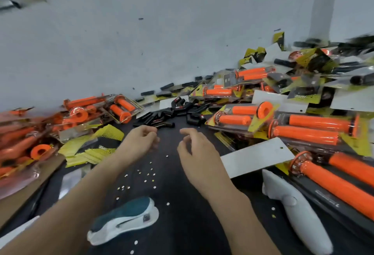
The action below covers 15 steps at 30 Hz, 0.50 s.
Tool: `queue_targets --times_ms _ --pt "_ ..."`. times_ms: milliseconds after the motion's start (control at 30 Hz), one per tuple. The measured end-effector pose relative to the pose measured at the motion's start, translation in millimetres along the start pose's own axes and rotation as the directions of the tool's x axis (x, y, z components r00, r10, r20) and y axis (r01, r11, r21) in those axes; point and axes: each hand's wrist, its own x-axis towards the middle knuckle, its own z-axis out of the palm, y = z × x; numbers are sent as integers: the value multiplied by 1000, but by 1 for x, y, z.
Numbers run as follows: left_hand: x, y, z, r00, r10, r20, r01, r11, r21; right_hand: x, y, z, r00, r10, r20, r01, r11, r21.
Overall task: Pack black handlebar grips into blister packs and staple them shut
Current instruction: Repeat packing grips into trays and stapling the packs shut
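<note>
Stapler: the teal-and-white stapler (pixel 123 220) lies at the bottom centre of the frame on the dark surface (pixel 182 224), between my two forearms, untouched.
Hands: the left hand (pixel 139 139) and right hand (pixel 195 149) hover side by side in mid-frame. Their fingers are loosely curled and neither holds anything.
Black grips: the loose black grips (pixel 172 113) lie heaped just beyond the fingertips, at the centre of the frame.
Step in hand: I judge this to be a reach for a pair of grips.
Doing it well: I would take one grip in each hand from the near edge of the heap, so the others do not roll, and bring them back towards the stapler.
Around: orange packs (pixel 242 117) pile up at right and left, and a white card (pixel 257 157) lies to the right of the right hand.
Hard to see: the left fingertips are blurred. I cannot pick out an empty blister pack. I cannot name the white object (pixel 293 210) at lower right. The edges of the frame smear.
</note>
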Motion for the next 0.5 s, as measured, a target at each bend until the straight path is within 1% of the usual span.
queue_targets --times_ms 67,167,267,333,367,433,467,500 --pt "14 -26 -29 999 -4 -53 17 971 237 3 0 18 997 2 78 3 998 -63" --pt "30 -55 -58 997 -15 -70 47 876 481 11 4 41 978 35 205 -7 991 -137" --pt "46 -67 -70 994 28 -105 50 739 672 22 10 56 948 78 309 -6 974 -225" --pt "55 -71 -75 981 114 -158 60 596 801 30 14 61 934 88 346 17 957 -290" --pt "58 -72 -78 972 142 -187 86 525 847 34 16 63 932 95 350 20 950 -310" --pt "62 -77 -87 956 168 -241 148 432 890 39 18 67 933 108 342 8 947 -321" --pt "64 -80 -93 948 183 -260 167 407 898 42 19 68 934 113 338 3 946 -324" --pt "66 -83 -99 940 201 -276 177 405 897 44 20 70 934 114 338 5 943 -332"
